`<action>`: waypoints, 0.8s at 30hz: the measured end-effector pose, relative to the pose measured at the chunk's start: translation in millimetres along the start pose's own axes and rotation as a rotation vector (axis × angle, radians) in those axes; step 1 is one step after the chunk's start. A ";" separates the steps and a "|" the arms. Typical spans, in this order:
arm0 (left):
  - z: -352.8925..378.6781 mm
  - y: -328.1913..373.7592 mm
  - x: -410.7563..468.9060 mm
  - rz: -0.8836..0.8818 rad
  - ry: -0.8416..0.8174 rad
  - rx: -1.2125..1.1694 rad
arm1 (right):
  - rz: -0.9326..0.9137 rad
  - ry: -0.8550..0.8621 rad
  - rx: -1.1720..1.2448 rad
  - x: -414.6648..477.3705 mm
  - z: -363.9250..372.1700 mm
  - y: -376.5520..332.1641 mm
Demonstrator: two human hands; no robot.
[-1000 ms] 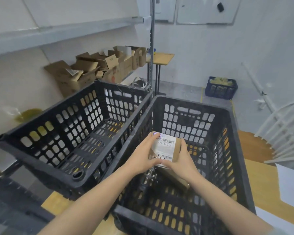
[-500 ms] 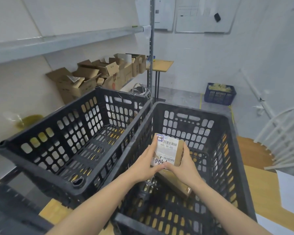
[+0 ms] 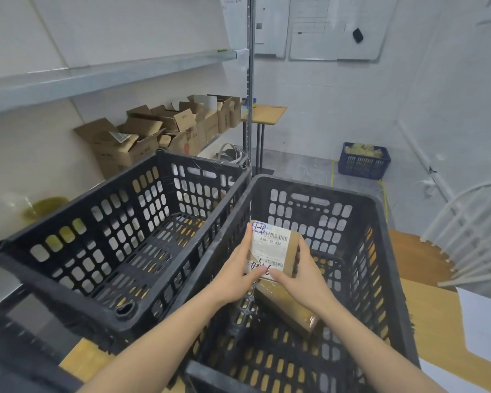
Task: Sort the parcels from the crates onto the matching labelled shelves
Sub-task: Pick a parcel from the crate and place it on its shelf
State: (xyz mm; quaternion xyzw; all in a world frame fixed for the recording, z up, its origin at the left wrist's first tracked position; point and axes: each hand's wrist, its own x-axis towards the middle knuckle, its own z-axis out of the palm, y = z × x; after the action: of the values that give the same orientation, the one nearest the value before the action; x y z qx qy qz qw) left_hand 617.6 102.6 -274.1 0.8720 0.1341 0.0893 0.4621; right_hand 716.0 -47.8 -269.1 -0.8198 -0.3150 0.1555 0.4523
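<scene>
A small brown cardboard parcel [image 3: 275, 248] with a white barcode label marked "1-4" is held upright above the right black crate [image 3: 380, 251]. My left hand [image 3: 236, 276] grips its left edge and my right hand [image 3: 301, 273] grips its right edge and lower corner. A second brown parcel [image 3: 287, 307] wrapped in clear tape lies on the floor of that crate, below my hands. The left black crate [image 3: 68, 268] holds nothing that I can see. A grey metal shelf [image 3: 102, 78] runs along the wall at upper left.
Several open cardboard boxes [image 3: 165, 129] stand on a lower shelf behind the left crate. A shelf upright [image 3: 249, 80] rises behind the crates. A blue crate [image 3: 363, 163] sits on the floor at the far wall. White railing [image 3: 465, 236] and a wooden tabletop [image 3: 437, 321] lie right.
Both hands have lifted the labelled parcel a little higher in the right crate and tilted its label toward the camera. The view has shifted slightly.
</scene>
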 end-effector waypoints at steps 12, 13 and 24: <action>-29.4 47.5 -27.5 0.034 0.225 0.029 | -0.254 -0.085 -0.374 -1.5 -53.6 -70.1; -34.7 53.1 -33.7 0.052 0.257 0.026 | -0.275 -0.088 -0.390 -3.1 -59.0 -79.2; -107.2 102.5 -128.9 0.033 0.622 -0.026 | -0.572 -0.193 -0.310 -30.1 -38.2 -195.9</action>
State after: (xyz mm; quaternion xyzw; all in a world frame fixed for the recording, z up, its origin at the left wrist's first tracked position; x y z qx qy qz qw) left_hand 480.9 90.6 -133.4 0.7990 0.2539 0.3611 0.4083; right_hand 640.3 -15.3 -84.8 -0.7386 -0.5935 0.0492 0.3158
